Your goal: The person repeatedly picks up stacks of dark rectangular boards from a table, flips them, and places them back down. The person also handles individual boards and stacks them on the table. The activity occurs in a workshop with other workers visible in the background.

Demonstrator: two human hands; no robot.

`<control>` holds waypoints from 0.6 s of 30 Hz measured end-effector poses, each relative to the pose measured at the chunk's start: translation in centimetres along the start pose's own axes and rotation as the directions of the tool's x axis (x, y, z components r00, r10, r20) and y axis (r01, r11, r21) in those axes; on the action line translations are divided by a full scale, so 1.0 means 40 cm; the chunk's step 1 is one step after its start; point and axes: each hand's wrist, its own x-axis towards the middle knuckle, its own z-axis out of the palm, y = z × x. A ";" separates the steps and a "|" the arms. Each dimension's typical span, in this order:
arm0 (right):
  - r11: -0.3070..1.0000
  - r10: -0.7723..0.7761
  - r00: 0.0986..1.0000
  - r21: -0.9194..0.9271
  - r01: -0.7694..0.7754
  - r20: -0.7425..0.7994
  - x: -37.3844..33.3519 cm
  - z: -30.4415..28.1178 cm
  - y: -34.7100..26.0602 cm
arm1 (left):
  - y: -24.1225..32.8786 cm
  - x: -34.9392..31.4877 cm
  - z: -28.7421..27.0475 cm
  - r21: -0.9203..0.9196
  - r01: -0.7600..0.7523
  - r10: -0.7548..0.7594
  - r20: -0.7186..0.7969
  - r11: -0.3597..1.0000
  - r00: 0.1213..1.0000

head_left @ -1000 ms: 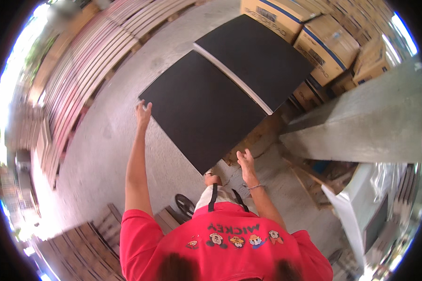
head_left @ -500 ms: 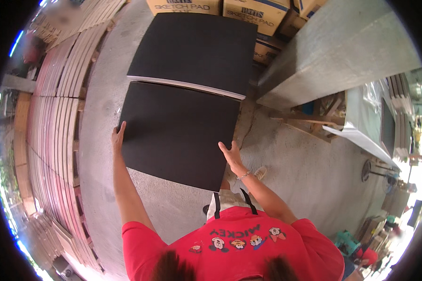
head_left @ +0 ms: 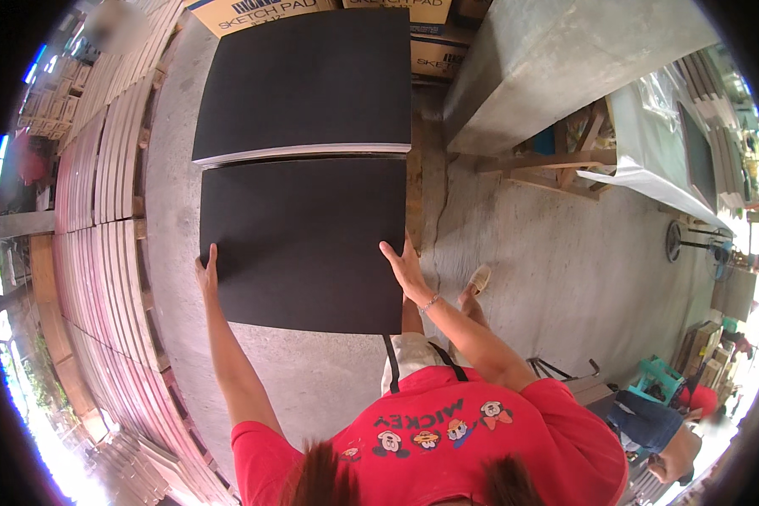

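Note:
A large black rectangular board [head_left: 304,244] lies flat in front of me. My left hand [head_left: 208,268] grips its left edge, with the thumb on top and the other fingers mostly hidden at the side. On the opposite edge, my right hand [head_left: 405,268] clasps the board the same way, a bracelet on its wrist. Just beyond, a second black board [head_left: 304,88] shows a pale front edge and sits right along the far side of the held one. What supports the boards underneath is hidden.
Printed cardboard boxes [head_left: 261,15] stand behind the far board. A concrete pillar [head_left: 557,76] rises at the right, near a table with a plastic sheet [head_left: 658,143]. Long stacks of boards [head_left: 114,278] line the left. Another person [head_left: 658,426] is at the lower right.
The view has turned, so the boards now appear straighter and further left. Both hands keep their hold on the near board's sides. More of the other person shows at the lower right.

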 end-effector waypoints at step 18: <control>0.882 0.253 0.887 0.284 -0.375 0.387 -0.001 -0.299 -0.070 | -0.080 -0.401 -0.002 -0.093 0.220 -0.209 0.113 0.971 0.971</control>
